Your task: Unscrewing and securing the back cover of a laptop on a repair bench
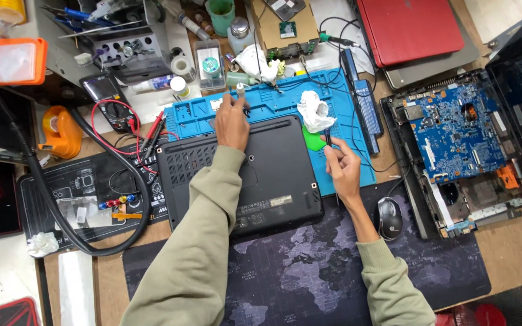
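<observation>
My left hand (pixel 232 124) pinches a small bottle (pixel 240 89); right hand (pixel 341 166) grips a thin tool (pixel 327 134). A slip could scratch the laptop (pixel 243 175).

Upturned black laptop (pixel 246 175) at centre, left hand (pixel 232 124) on its top edge, right hand (pixel 341 166) pinching thin tool (pixel 328 137), opened laptop with blue board (pixel 457 130) at right

The single head-worn camera looks almost straight down at the surface (pixel 515 253) from above, at arm's length, the person's forearms entering from the bottom edge.

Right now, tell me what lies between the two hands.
Head view: the black laptop's upturned base spans between left hand and right hand.
</observation>
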